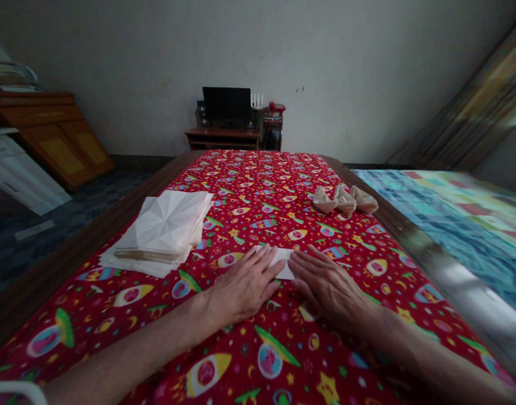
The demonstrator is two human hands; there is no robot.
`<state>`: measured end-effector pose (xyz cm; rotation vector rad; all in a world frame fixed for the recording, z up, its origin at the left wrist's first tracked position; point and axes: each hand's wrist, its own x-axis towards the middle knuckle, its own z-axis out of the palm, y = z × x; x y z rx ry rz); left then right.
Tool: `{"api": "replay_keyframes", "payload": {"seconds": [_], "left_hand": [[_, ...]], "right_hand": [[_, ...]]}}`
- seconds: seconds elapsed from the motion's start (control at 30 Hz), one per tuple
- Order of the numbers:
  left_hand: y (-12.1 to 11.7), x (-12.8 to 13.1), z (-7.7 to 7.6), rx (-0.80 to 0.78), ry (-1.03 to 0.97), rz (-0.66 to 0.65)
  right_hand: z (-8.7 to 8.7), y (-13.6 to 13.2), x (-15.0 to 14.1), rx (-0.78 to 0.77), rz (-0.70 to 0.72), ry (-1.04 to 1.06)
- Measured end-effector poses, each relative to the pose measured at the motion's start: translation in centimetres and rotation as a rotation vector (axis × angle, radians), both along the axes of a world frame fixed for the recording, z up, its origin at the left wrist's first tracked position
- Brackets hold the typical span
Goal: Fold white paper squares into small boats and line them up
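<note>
A small white folded piece of paper (pixel 286 272) lies flat on the red patterned tablecloth (pixel 264 225), right in front of me. My left hand (pixel 250 280) rests flat over its left part, fingers stretched out. Over its right end lies my right hand (pixel 323 284), likewise flat with the fingers extended. Both hands cover much of the paper, so only its middle shows between them. To the left is a stack of creased white paper sheets (pixel 169 219). Folded paper boat-like shapes (pixel 345 199) stand in a row at the right.
The cloth covers a long table with a dark wooden edge (pixel 393 219). Beyond its far end stands a desk with a monitor (pixel 227 105) and a red telephone (pixel 277 106). A bed (pixel 447 225) is close on the right, and wooden cabinets (pixel 59 140) stand at the left.
</note>
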<state>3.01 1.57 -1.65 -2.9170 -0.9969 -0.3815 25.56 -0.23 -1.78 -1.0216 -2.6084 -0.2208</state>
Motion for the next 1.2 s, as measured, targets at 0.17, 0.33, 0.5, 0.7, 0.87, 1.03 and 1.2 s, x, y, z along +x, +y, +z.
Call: {"api": "replay_keyframes", "payload": {"seconds": [0.17, 0.33, 0.5, 0.7, 0.87, 1.03, 1.2], "left_hand": [[0.3, -0.5, -0.1, -0.021, 0.040, 0.112], [0.4, -1.5, -0.1, -0.041, -0.011, 0.144], [0.3, -1.7, -0.4, -0.052, -0.085, 0.162], [0.2, -1.6, -0.3, -0.046, -0.146, 0.166], [0.3, -1.7, -0.6, -0.063, -0.183, 0.151], [0.7, -1.7, -0.4, 0.015, -0.387, 0.149], [0.6, -1.7, 0.8, 0.177, -0.477, 0.137]], "right_hand": [[-0.4, 1.9, 0.1, 0.038, -0.100, -0.009], [0.2, 2.1, -0.1, -0.003, -0.184, 0.114], [-0.1, 1.0, 0.5, -0.021, -0.371, 0.205], [-0.7, 0.7, 0.0, -0.219, -0.370, 0.259], [-0.4, 0.3, -1.1, -0.415, -0.347, 0.416], [-0.1, 0.6, -0.9, -0.295, -0.292, 0.545], [0.9, 1.3, -0.5, 0.058, -0.253, 0.479]]}}
